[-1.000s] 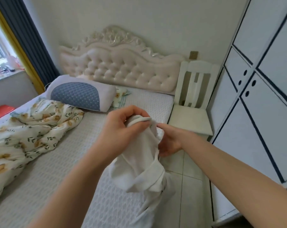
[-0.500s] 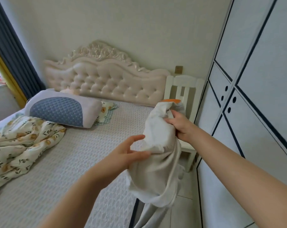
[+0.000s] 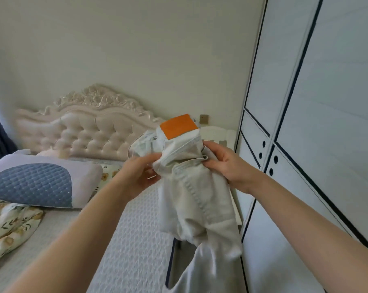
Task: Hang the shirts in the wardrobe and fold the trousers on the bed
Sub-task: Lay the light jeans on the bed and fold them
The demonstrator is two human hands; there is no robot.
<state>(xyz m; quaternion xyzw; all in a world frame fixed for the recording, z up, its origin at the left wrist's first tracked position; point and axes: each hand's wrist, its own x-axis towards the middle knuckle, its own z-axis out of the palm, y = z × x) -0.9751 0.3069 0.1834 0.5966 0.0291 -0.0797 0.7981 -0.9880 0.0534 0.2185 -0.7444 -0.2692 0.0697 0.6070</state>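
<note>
Trousers (image 3: 195,199), off-white, hang above bed (image 3: 132,240) edge. L hand (image 3: 140,176) & R hand (image 3: 227,163) both grip waistband, slightly apart. Orange patch (image 3: 178,125) lettering unreadable.

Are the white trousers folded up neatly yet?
Not folded. The trousers hang bunched and crumpled in the air. The left hand and right hand grip their top, and the legs dangle beside the bed.

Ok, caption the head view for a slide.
Left hand and right hand hold pale trousers between bed and wardrobe.
</note>
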